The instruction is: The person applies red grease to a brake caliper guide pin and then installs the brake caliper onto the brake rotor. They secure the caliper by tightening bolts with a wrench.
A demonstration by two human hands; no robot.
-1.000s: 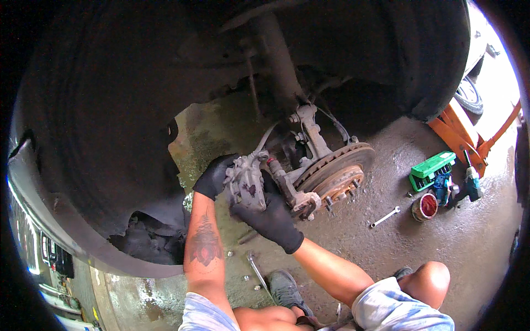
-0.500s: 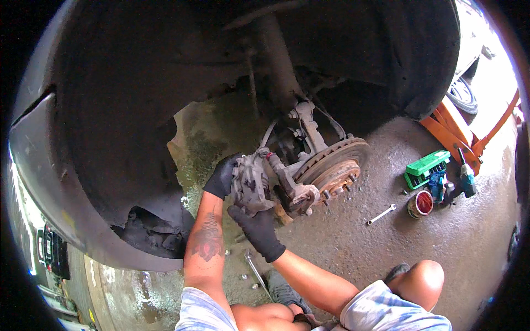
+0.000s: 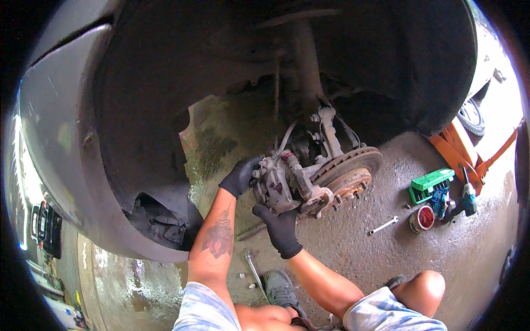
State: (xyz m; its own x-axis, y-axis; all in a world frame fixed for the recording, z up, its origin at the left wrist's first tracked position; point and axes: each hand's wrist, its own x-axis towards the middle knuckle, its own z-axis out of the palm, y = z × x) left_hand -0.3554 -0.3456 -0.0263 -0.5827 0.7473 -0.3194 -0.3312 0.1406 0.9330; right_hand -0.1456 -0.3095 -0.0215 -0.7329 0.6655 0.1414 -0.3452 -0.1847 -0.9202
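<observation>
A grimy grey brake caliper [image 3: 276,192] is between my two black-gloved hands, just left of its bracket [image 3: 323,199] and the rusty brake disc [image 3: 371,160]. My left hand [image 3: 243,175] is wrapped round its left side, with the fingertips partly hidden behind it. At the caliper's lower end, my right hand [image 3: 281,229] grips from below, thumb pointing left and the other fingers mostly out of sight. A hose [image 3: 287,137] runs up from the caliper's top. Bare wheel studs [image 3: 350,197] stick out of the hub.
The dark wheel arch [image 3: 149,110] curves overhead, with the strut [image 3: 308,60] coming down inside. On the wet floor lie a ratchet [image 3: 254,269] and a spanner [image 3: 383,225]. Further right are a red-filled tin [image 3: 422,219], green case [image 3: 432,181], power tool [image 3: 468,199] and orange jack [image 3: 458,146].
The whole view has shifted, so things sit further right in it. The caliper appears slightly closer to the bracket, and the brownish piece beneath it is now mostly covered. Both hands keep their hold.
</observation>
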